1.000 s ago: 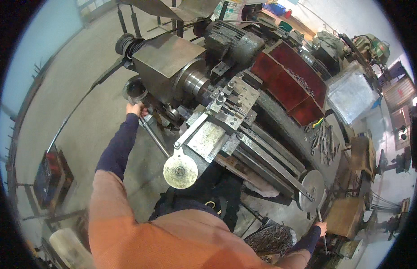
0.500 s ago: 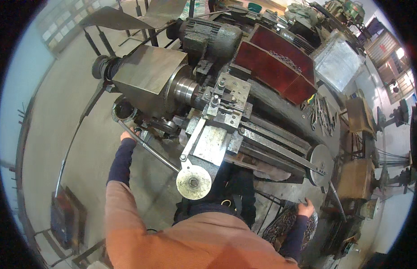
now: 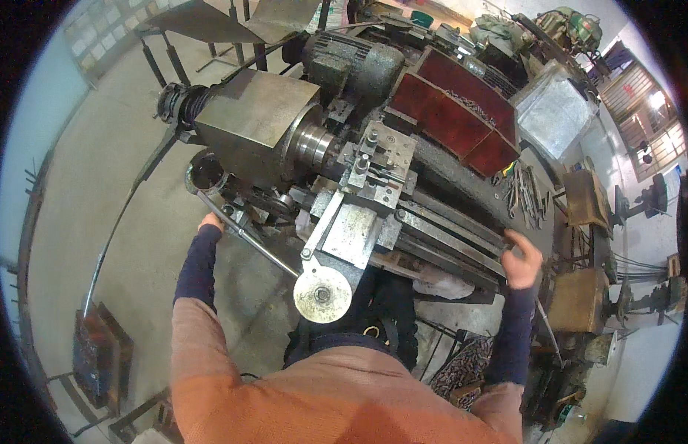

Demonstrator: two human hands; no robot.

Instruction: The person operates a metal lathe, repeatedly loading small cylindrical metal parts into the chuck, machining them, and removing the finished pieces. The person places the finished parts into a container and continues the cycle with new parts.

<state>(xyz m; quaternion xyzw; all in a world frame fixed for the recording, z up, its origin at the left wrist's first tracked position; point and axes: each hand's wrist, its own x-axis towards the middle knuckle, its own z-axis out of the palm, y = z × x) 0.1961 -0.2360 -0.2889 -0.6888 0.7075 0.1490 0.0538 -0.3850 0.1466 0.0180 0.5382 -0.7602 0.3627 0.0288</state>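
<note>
A lathe-like machine stands before me, with a metal headstock [image 3: 259, 111], a bright spindle collar [image 3: 314, 144] and a tool slide [image 3: 377, 166]. My left hand [image 3: 211, 221] is closed beside the dark fittings under a round cup-like part [image 3: 206, 175]; what it grips is hidden. My right hand [image 3: 523, 260] is raised at the right end of the long rails [image 3: 455, 233], fingers curled, and whatever they hold cannot be made out. A pale round disc [image 3: 322, 294] on a flat lever [image 3: 323, 226] hangs at the front, touched by neither hand.
Behind the rails sits a dark red tray [image 3: 451, 111] with small metal bits. Several wrenches [image 3: 525, 196] lie to its right. A heap of small metal pieces [image 3: 462, 366] is at my lower right. A long rod [image 3: 247, 237] slants near my left arm.
My right hand has risen from beside the heap of metal pieces to the end of the rails, where it hides the round wheel. My left hand stays near the same fittings.
</note>
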